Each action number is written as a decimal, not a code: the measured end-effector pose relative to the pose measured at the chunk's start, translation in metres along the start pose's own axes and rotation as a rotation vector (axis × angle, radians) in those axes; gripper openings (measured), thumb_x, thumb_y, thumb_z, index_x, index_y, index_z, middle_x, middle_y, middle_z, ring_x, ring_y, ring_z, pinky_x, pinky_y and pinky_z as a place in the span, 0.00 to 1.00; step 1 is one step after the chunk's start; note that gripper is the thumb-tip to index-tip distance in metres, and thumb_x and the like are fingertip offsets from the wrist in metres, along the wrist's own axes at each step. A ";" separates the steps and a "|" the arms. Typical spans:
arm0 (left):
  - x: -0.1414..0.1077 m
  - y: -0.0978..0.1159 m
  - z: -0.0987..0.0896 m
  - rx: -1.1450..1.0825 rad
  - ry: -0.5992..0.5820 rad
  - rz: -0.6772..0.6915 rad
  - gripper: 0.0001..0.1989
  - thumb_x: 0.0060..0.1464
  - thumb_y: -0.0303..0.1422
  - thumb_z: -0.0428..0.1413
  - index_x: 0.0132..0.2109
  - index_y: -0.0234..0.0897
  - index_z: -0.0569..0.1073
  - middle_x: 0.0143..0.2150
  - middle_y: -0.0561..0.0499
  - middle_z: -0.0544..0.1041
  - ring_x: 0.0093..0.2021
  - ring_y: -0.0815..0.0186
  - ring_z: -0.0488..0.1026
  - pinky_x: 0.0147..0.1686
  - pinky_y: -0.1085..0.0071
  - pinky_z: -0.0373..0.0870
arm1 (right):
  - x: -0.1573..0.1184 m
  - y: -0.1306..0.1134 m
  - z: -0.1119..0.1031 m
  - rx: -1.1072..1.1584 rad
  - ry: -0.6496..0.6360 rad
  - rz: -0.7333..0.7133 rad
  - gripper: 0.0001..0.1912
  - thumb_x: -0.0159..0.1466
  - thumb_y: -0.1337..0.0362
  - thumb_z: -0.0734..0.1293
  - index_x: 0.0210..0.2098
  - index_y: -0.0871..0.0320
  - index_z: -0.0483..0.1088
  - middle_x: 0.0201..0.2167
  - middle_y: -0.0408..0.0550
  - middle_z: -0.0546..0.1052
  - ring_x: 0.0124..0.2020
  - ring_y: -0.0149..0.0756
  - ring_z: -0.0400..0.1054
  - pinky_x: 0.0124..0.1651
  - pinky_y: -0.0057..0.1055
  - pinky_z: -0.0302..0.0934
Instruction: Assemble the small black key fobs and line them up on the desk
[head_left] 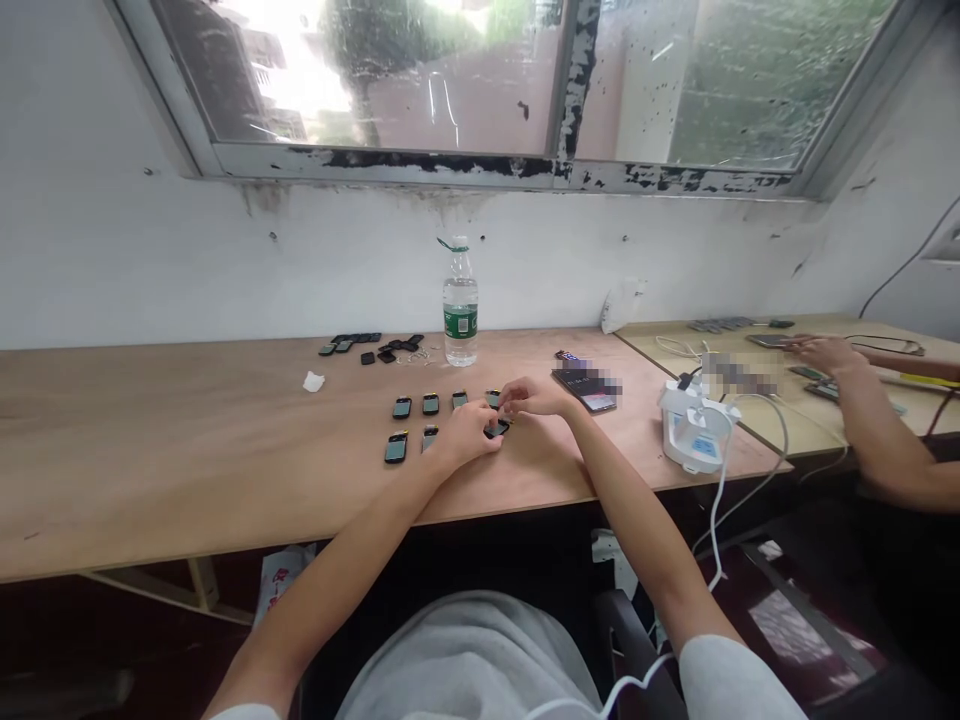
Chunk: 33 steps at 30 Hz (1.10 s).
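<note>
My left hand has its fingers closed at the edge of a small black device with a grey screen, low over the wooden table. My right hand is just above and right of that device, fingertips pinched together; whatever is between them is too small to make out. Around my hands, similar small devices stand in two rows, among them one at the front left and one behind it. Another device shows partly beside my right fingertips. My left hand partly covers the front row.
Behind the rows are a water bottle, a pile of black parts and a scrap of white paper. To the right lie a phone and a white power strip with cables. A co-worker's hand is farther right.
</note>
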<state>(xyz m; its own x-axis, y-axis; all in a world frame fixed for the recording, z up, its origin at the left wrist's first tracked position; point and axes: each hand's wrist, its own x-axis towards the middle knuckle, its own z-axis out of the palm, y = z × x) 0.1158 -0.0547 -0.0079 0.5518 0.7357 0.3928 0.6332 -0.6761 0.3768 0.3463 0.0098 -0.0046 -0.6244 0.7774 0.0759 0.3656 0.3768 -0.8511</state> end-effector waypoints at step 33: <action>0.000 0.001 -0.001 -0.336 -0.037 -0.034 0.07 0.49 0.35 0.69 0.31 0.38 0.81 0.31 0.51 0.80 0.30 0.64 0.78 0.31 0.71 0.72 | -0.004 0.002 -0.001 -0.335 -0.012 -0.025 0.13 0.64 0.61 0.69 0.43 0.58 0.84 0.37 0.48 0.84 0.35 0.36 0.72 0.37 0.27 0.62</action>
<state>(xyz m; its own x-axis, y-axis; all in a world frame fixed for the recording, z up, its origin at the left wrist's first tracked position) 0.1163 -0.0555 -0.0069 0.5568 0.7547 0.3470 0.4403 -0.6224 0.6471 0.3501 0.0080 -0.0058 -0.6434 0.7606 0.0863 0.5557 0.5416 -0.6307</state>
